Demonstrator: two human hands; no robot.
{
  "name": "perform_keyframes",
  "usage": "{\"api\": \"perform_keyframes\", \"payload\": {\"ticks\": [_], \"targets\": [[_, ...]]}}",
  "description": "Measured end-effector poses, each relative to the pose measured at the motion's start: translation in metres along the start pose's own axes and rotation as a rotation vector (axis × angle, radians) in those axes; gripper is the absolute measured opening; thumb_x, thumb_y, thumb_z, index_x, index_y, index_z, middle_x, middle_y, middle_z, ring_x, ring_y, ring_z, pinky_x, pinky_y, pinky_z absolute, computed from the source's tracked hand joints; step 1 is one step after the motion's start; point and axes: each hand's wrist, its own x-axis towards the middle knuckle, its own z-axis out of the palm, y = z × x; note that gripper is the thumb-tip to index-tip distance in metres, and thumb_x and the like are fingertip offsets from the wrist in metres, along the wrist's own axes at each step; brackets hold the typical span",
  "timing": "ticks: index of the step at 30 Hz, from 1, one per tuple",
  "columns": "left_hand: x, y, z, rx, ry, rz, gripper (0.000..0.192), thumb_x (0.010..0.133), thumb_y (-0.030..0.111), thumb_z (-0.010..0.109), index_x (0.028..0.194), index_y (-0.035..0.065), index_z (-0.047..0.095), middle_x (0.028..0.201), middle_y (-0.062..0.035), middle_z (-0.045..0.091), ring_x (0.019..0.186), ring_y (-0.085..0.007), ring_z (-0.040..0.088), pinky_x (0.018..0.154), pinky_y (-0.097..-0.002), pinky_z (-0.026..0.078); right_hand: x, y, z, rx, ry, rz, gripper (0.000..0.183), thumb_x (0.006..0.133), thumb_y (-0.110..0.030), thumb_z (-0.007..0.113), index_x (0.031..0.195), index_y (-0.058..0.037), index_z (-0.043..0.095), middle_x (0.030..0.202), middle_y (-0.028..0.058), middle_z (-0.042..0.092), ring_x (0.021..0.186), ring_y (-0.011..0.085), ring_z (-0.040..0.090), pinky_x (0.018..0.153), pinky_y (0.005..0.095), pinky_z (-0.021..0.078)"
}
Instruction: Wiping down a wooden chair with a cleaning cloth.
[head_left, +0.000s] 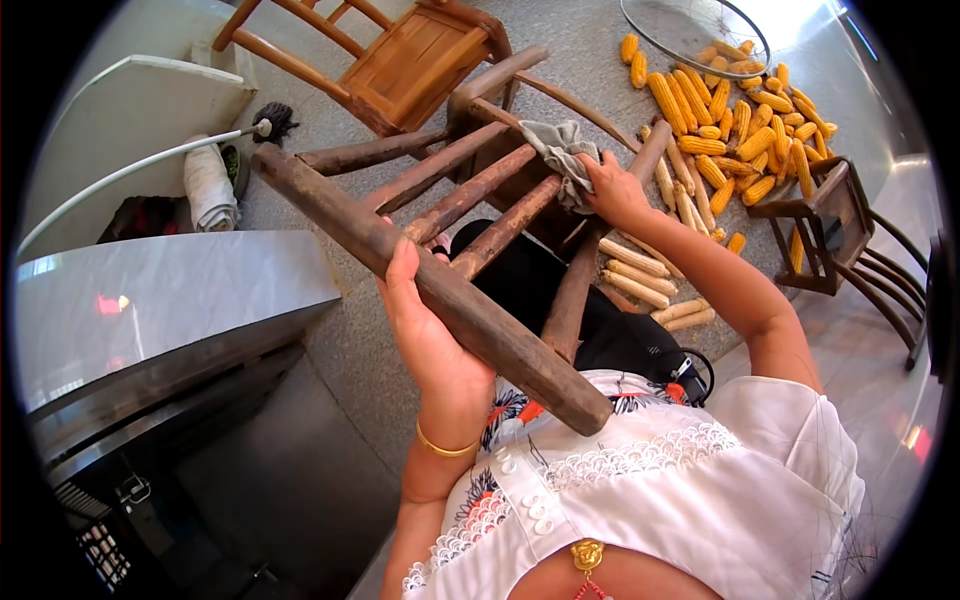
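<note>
A worn brown wooden chair (352, 222) is tipped before me, its thick top rail running diagonally towards my chest. My left hand (431, 330) grips that rail near its middle, thumb on top and fingers wrapped beneath. In my right hand (616, 191) is a grey cloth (561, 157), pressed around the far ends of the chair's round back spindles (506, 225). Paint or bark looks patchy along the spindles. The seat lies partly hidden behind the spindles and the cloth.
Yellow corn cobs (750, 135) lie heaped on the floor at upper right, with stripped cobs (637, 277) nearer. A spoked wheel rim (761, 45), a small dark chair (832, 225), a lighter wooden chair (412, 64) and a grey counter (180, 300) stand around.
</note>
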Motion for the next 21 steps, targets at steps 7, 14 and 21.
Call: {"api": "perform_keyframes", "payload": {"ticks": [7, 14, 21], "targets": [[0.005, 0.001, 0.007, -0.052, -0.046, -0.007, 0.043, 0.082, 0.037, 0.056, 0.119, 0.0157, 0.048, 0.078, 0.0033, 0.050, 0.079, -0.0091, 0.052, 0.071, -0.0244, 0.039, -0.012, -0.032, -0.019, 0.123, -0.023, -0.016, 0.045, 0.073, -0.020, 0.060, 0.118, -0.0172, 0.051, 0.102, 0.0197, 0.051, 0.090, 0.0366, 0.055, 0.079, 0.0432, 0.0452], [0.014, 0.004, 0.008, -0.306, -0.228, -0.067, 0.040, 0.085, 0.028, 0.058, 0.117, 0.0114, 0.043, 0.068, -0.0008, 0.047, 0.068, -0.0104, 0.046, 0.070, -0.0250, 0.042, -0.050, -0.100, -0.063, 0.359, 0.042, -0.349, 0.041, 0.074, -0.020, 0.062, 0.113, -0.0155, 0.054, 0.095, 0.0194, 0.051, 0.090, 0.0364, 0.054, 0.077, 0.0422, 0.0452], [0.026, 0.048, 0.020, -0.356, -0.305, -0.134, 0.017, 0.085, 0.029, 0.057, 0.085, 0.0139, 0.048, 0.068, -0.0010, 0.051, 0.065, -0.0128, 0.050, 0.065, -0.0251, 0.044, -0.075, -0.115, -0.128, 0.788, 0.005, -0.673, 0.046, 0.074, -0.005, 0.061, 0.118, -0.0062, 0.051, 0.105, 0.0154, 0.051, 0.100, 0.0295, 0.050, 0.088, 0.0338, 0.0386]]}}
